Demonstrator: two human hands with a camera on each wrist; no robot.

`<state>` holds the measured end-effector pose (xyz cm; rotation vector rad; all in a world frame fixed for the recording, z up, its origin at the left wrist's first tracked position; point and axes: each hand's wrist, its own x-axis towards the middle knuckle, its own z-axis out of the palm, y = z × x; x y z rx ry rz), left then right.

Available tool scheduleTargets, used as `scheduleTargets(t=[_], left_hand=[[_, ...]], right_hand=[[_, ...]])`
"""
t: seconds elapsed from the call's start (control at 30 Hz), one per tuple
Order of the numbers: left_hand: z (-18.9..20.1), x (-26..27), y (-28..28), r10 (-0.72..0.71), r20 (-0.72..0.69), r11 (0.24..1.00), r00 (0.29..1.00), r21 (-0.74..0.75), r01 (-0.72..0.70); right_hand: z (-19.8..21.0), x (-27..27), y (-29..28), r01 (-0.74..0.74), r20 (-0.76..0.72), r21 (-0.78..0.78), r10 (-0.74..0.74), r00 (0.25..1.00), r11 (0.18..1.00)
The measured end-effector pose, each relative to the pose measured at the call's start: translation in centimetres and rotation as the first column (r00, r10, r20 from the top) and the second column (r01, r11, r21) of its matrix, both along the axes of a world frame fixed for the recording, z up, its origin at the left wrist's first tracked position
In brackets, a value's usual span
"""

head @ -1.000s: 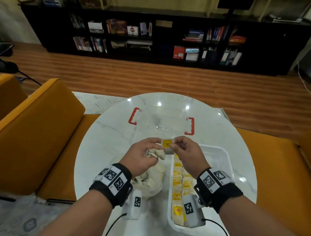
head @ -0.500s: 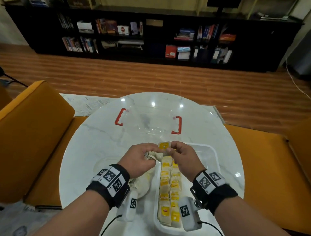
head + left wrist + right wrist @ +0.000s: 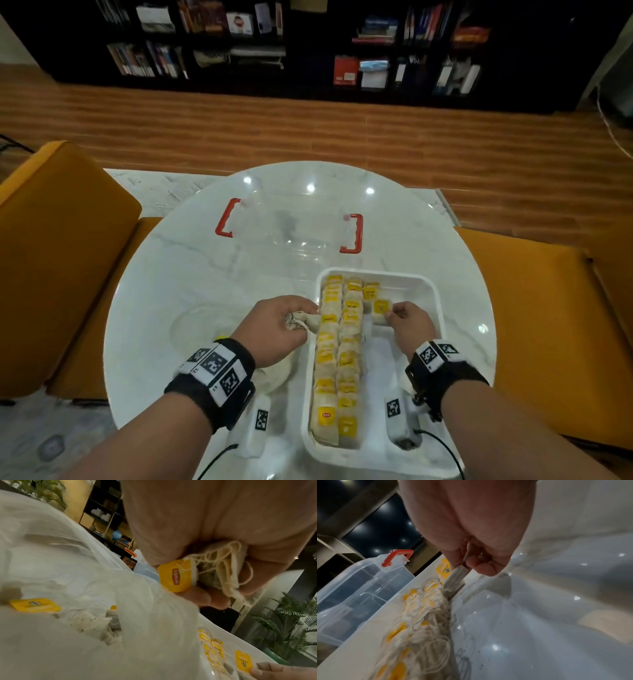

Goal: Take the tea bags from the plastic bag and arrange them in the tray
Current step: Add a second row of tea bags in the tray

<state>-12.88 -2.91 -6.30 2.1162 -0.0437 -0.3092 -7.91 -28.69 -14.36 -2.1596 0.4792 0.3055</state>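
Change: the right hand [image 3: 407,323] has moved away from the left hand [image 3: 277,325], down into the white tray [image 3: 433,294].
Right hand: pinches one tea bag [image 3: 380,310] beside the rows.
Left hand: curls around a bunch of tea bags [image 3: 211,574] above the plastic bag [image 3: 68,574].
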Motion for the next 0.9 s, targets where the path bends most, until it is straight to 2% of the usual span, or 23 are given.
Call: scheduleTargets(t=[0.27, 0.5, 0.57, 0.63, 0.73, 0.8, 0.87, 0.9], left_hand=[[0.2, -0.2, 0.4, 0.002, 0.012, 1.0, 1.0, -0.01, -0.002], [0.1, -0.2, 0.6, 0.002, -0.015, 1.0, 1.0, 0.029, -0.001], [0.2, -0.2, 0.4, 0.052, -0.076, 0.998, 0.996, -0.018, -0.053], [0.3, -0.2, 0.1, 0.116, -0.149, 0.98, 0.982, -0.142, -0.138], [0.8, -0.2, 0.1, 0.202, -0.216, 0.92, 0.955, -0.294, -0.261], [1.3, 0.0, 0.5, 0.266, -0.247, 0.862, 0.932, -0.37, -0.345], [1.8, 0.4, 1.1, 0.343, -0.308, 0.739, 0.887, -0.494, -0.457], [2.0, 0.6, 1.3, 0.372, -0.356, 0.646, 0.857, -0.564, -0.515]], right_hand=[[-0.6, 1.7, 1.5, 0.065, -0.043, 0.036, -0.063, 0.997, 0.997], [-0.1, 2.0, 2.2, 0.08, -0.052, -0.044, -0.082, 0.995, 0.996], [-0.1, 2.1, 2.3, 0.073, -0.061, -0.048, -0.076, 0.995, 0.996], [0.1, 2.1, 2.5, 0.083, -0.063, -0.048, -0.086, 0.994, 0.995], [0.6, 1.9, 2.4, 0.113, -0.026, -0.048, -0.114, 0.993, 0.992], [1.3, 1.5, 2.4, 0.098, 0.055, -0.047, -0.095, 0.994, 0.994], [2.4, 1.0, 2.9, 0.046, 0.158, 0.002, -0.046, 0.986, 0.999], [3.1, 0.8, 3.3, 0.004, 0.202, 0.045, -0.013, 0.979, 0.999]])
